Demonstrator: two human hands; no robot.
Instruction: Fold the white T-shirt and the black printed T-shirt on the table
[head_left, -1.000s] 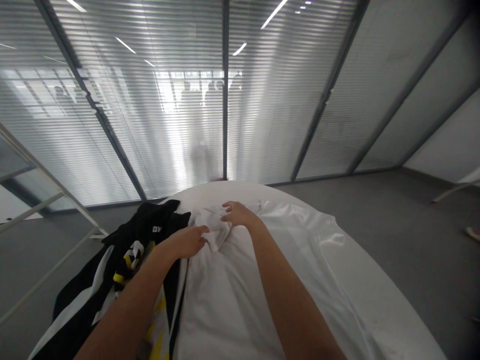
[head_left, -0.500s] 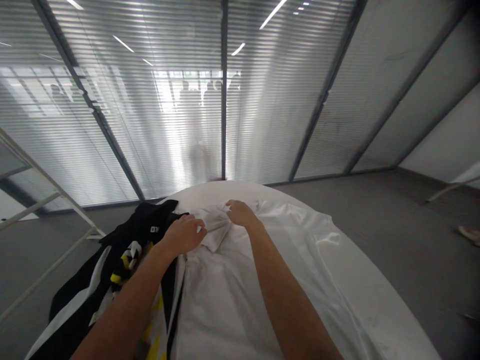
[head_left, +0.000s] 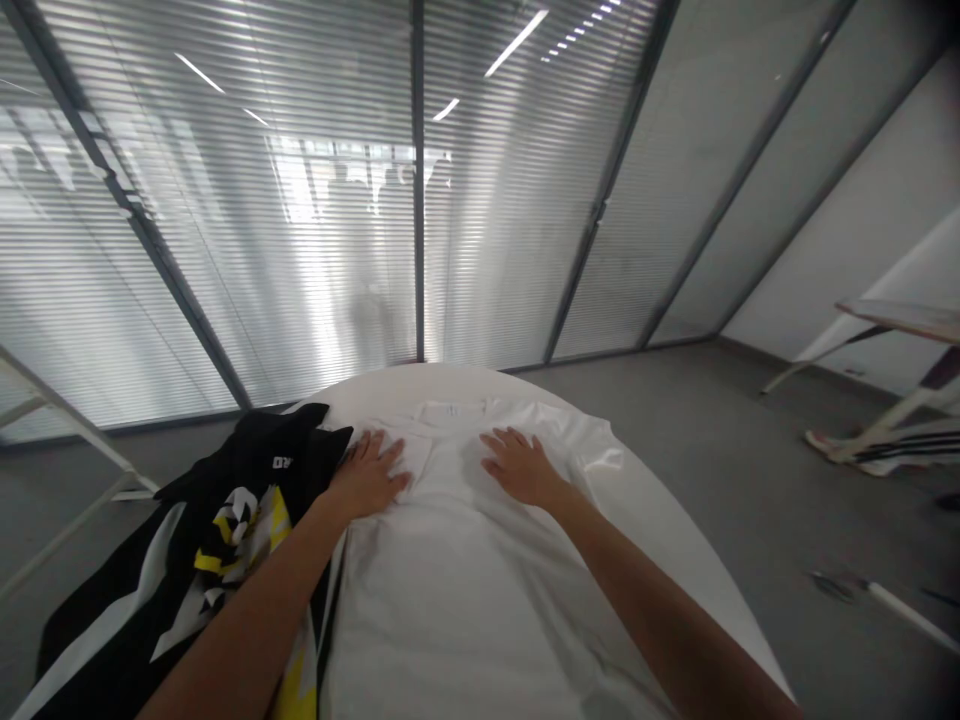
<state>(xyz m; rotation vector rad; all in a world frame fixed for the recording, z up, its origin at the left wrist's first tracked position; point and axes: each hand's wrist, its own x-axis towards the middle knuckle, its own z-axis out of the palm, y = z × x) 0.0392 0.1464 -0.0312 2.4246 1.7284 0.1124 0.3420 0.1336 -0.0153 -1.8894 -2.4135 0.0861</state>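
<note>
A white T-shirt (head_left: 450,570) lies spread on a round white table (head_left: 682,530), its neckline at the far end. My left hand (head_left: 369,475) rests with fingers spread on the shirt's upper left part, beside the dark clothes. On the upper right part lies my right hand (head_left: 523,467), palm down and fingers apart. Soft wrinkles run through the fabric between and below my hands. Left of the shirt is a heap of black clothing (head_left: 262,450) with white, yellow and patterned parts, partly covered by my left forearm.
A white metal frame (head_left: 75,420) stands at the left. Behind the table runs a glass partition with blinds (head_left: 345,260). At the right are another table (head_left: 907,320) and a person's shoe (head_left: 829,443); a pale rod (head_left: 907,615) shows lower down.
My hands have let go of the collar area, moved apart and flattened onto the shirt. The folded neckline now lies flatter. The view has turned slightly right.
</note>
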